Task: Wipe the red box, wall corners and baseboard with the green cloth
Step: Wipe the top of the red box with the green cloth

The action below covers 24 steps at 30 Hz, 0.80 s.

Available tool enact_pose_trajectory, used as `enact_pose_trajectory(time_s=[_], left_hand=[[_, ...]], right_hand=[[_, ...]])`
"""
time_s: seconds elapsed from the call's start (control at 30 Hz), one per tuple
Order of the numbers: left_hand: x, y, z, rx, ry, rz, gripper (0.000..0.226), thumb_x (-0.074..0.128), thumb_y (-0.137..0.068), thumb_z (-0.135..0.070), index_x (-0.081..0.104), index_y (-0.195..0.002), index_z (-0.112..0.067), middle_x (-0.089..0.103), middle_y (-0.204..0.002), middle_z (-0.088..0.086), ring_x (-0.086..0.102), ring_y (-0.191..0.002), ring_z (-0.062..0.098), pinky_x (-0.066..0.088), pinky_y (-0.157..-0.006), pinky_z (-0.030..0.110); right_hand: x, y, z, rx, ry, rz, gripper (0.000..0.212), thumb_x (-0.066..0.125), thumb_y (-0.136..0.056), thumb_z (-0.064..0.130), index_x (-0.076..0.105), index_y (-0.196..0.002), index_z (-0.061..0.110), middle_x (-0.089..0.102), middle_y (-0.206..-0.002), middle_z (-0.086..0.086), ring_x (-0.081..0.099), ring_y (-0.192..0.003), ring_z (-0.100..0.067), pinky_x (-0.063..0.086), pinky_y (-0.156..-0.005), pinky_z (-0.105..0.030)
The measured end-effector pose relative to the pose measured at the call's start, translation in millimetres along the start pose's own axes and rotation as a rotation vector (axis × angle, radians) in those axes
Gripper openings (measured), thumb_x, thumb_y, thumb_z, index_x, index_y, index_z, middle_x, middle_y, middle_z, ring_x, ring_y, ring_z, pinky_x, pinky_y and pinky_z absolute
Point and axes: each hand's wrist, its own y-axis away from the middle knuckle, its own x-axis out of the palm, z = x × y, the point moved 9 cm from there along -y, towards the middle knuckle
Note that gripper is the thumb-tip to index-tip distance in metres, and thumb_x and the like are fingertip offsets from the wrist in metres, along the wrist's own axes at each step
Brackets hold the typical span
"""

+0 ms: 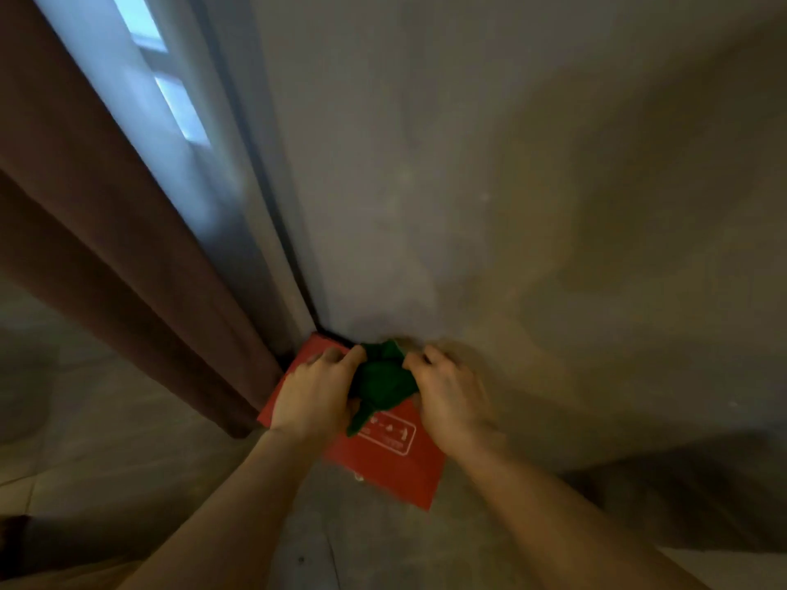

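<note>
A red box [400, 466] with white printed symbols lies flat on the floor against the wall, its far corner tucked into the wall corner [317, 325]. A crumpled green cloth [381, 383] sits bunched above the box's top. My left hand [313, 396] grips the cloth's left side, and my right hand [447, 391] grips its right side, close to the wall. A tail of cloth hangs down over the box's printed label. Any baseboard at the wall's foot is hidden behind my hands and the blur.
A brown curtain [98, 232] hangs at the left, reaching the floor beside the box. Behind it is a bright window [170, 104] with a pale frame. The beige wall [511, 185] fills the right. Grey floor tiles [323, 547] lie in front.
</note>
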Motion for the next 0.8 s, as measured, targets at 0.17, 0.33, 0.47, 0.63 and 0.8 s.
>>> enact_pose_trajectory(time_s=[0.17, 0.33, 0.47, 0.63, 0.8], left_hand=[[-99.2, 23.1, -19.0, 0.040, 0.019, -0.097, 0.047, 0.070, -0.086, -0.029, 0.047, -0.127, -0.032, 0.058, -0.111, -0.002, 0.062, -0.102, 0.030, 0.056, -0.076, 0.044], [-198.7, 59.6, -38.3, 0.080, 0.028, -0.196, 0.048, 0.071, -0.085, -0.027, 0.047, -0.126, -0.033, 0.056, -0.109, -0.002, 0.062, -0.101, 0.029, 0.055, -0.077, 0.043], [-271.1, 90.1, -53.0, 0.108, 0.015, -0.263, 0.046, 0.070, -0.085, -0.025, 0.047, -0.124, -0.031, 0.057, -0.107, -0.001, 0.061, -0.098, 0.029, 0.054, -0.075, 0.043], [-347.3, 131.6, -68.2, 0.136, 0.007, -0.349, 0.045, 0.071, -0.088, -0.026, 0.047, -0.125, -0.031, 0.057, -0.108, -0.001, 0.062, -0.093, 0.026, 0.053, -0.074, 0.040], [-406.2, 163.9, -80.0, 0.168, -0.002, -0.429, 0.045, 0.071, -0.088, -0.028, 0.048, -0.127, -0.031, 0.058, -0.110, 0.001, 0.063, -0.094, 0.030, 0.056, -0.074, 0.043]], right_hand=[[-100.4, 14.3, 31.8, -0.036, 0.046, -0.080, 0.037, 0.057, -0.089, 0.008, 0.051, -0.124, 0.019, 0.053, -0.121, -0.006, 0.055, -0.109, -0.031, 0.046, -0.078, -0.039], [-195.2, 41.3, 69.7, -0.056, 0.060, -0.156, 0.036, 0.058, -0.088, 0.007, 0.052, -0.121, 0.018, 0.052, -0.118, -0.006, 0.054, -0.106, -0.030, 0.045, -0.075, -0.039], [-261.7, 66.5, 95.6, -0.057, 0.090, -0.250, 0.036, 0.061, -0.087, 0.005, 0.053, -0.119, 0.019, 0.052, -0.113, -0.005, 0.055, -0.102, -0.028, 0.046, -0.071, -0.039], [-335.1, 96.7, 125.3, -0.059, 0.107, -0.328, 0.034, 0.056, -0.091, 0.006, 0.054, -0.122, 0.018, 0.053, -0.115, -0.007, 0.055, -0.104, -0.030, 0.050, -0.075, -0.043], [-393.5, 125.6, 151.6, -0.075, 0.129, -0.430, 0.033, 0.055, -0.092, 0.005, 0.054, -0.121, 0.019, 0.054, -0.115, -0.006, 0.056, -0.100, -0.028, 0.049, -0.073, -0.040]])
